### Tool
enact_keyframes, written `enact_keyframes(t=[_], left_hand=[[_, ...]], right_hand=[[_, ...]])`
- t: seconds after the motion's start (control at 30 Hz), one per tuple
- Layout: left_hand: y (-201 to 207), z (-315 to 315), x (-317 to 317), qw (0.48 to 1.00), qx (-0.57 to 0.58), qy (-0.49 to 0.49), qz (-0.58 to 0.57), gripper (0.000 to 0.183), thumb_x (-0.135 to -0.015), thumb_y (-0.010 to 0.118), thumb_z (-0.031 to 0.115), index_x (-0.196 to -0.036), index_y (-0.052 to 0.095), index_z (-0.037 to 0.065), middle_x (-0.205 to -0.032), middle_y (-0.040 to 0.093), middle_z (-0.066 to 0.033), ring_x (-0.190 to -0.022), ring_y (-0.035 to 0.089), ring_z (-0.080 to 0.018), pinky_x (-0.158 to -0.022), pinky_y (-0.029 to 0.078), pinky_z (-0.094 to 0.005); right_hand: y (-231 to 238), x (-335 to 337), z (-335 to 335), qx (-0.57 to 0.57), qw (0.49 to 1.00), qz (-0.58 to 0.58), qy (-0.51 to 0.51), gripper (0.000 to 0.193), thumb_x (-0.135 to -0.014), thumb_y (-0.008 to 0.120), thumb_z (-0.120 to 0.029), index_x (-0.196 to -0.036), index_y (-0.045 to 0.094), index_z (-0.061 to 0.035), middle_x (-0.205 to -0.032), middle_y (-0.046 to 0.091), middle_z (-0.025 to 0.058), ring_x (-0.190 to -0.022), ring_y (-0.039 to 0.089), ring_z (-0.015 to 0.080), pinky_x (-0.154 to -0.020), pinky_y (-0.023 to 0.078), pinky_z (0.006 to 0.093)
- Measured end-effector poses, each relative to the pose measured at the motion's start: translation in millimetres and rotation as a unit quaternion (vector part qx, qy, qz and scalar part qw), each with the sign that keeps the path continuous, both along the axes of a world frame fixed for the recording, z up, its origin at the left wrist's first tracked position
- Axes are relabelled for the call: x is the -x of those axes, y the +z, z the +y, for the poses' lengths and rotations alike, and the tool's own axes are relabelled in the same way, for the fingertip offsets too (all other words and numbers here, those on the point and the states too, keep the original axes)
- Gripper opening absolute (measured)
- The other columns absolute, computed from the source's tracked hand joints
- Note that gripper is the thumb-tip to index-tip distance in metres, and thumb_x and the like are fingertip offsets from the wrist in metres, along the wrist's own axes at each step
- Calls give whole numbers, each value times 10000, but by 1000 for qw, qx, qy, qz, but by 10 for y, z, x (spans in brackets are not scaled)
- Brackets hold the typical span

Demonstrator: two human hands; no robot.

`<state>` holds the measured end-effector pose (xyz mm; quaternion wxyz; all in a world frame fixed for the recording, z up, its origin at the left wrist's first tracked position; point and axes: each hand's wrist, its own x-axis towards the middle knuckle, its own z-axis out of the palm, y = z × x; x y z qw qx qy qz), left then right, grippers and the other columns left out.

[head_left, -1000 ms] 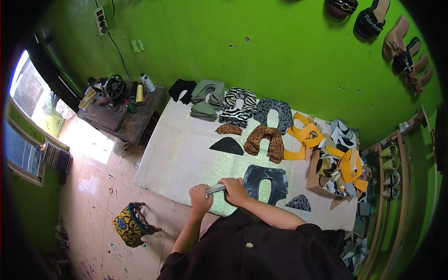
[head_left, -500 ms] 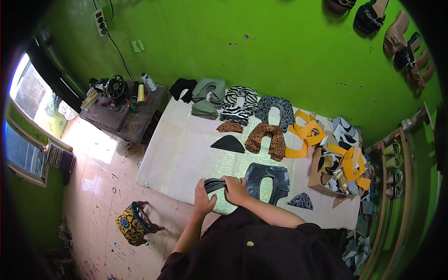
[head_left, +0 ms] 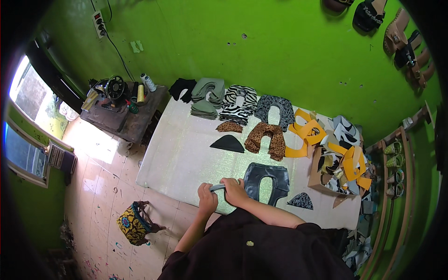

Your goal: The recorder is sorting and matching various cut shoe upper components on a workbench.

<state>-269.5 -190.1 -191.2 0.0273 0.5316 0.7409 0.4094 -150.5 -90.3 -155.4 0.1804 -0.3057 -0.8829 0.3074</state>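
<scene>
Near the table's front edge, my left hand [head_left: 208,199] and my right hand [head_left: 236,192] are both closed on a small stack of dark cut pieces [head_left: 217,187], one hand at each end. Only the pale layered edge of that stack shows between my fingers. Just right of my right hand lies a black U-shaped stack of shoe-upper pieces [head_left: 266,171]. Beyond the hands rests a black wedge-shaped stack [head_left: 227,144]. A grey-and-black patterned wedge [head_left: 301,201] sits farther right, close to my right forearm.
Along the table's far side are green [head_left: 208,91], zebra [head_left: 240,98], grey patterned [head_left: 274,107] and leopard-print [head_left: 261,137] cut stacks. A carton of scraps [head_left: 323,181] stands at right beside yellow offcuts [head_left: 305,133]. Left are a sewing machine [head_left: 114,86] and patterned stool [head_left: 131,225].
The stack between my hands has tilted, so its dark fanned layers now show as a thin pale edge. My left fingers have curled over it, and the thumb is no longer spread.
</scene>
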Motion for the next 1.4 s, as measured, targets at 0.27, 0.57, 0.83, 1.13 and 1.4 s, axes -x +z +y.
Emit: enact_keyframes(t=[0.27,0.57,0.83,1.13,1.4], left_hand=[[47,-9,87,997,64,-45,-9,364,-728,504,-20,-1088,448,-28,-1012,517,-212,-969,481,-369,-869,349,-455],[713,675,426,996,53,-61,-43,515,-728,560,46,-1208,399,-42,-1015,503,-235,-960,476,-386,-865,368,-450],[752,1631,685,986,97,-133,2,758,-650,753,265,-1245,380,-17,-991,485,-203,-943,472,-363,-851,392,-416],[424,1948,797,972,198,-120,30,894,-645,745,398,-1312,331,-30,-1048,455,-201,-992,439,-349,-883,376,-413],[604,1952,812,967,210,-133,51,1043,-594,748,516,-1336,299,-62,-1063,462,-196,-1014,438,-342,-897,374,-396]], right_hand=[[72,13,66,-37,995,-90,-4,344,-748,512,-44,-1081,490,-128,-1025,562,75,-974,510,251,-810,296,426],[334,46,655,78,994,-15,-69,262,-804,599,-258,-1001,602,-85,-949,631,104,-915,585,272,-802,296,402],[303,240,1316,115,973,-23,-197,428,-767,650,-186,-1154,479,-123,-1042,592,112,-1002,556,275,-858,292,426],[340,396,1544,118,969,-93,-194,424,-776,617,-145,-1164,445,-141,-1083,565,141,-1038,531,296,-849,299,444],[341,419,1592,117,977,-58,-167,431,-759,592,-131,-1182,517,-166,-1040,580,156,-997,555,301,-836,328,425]])
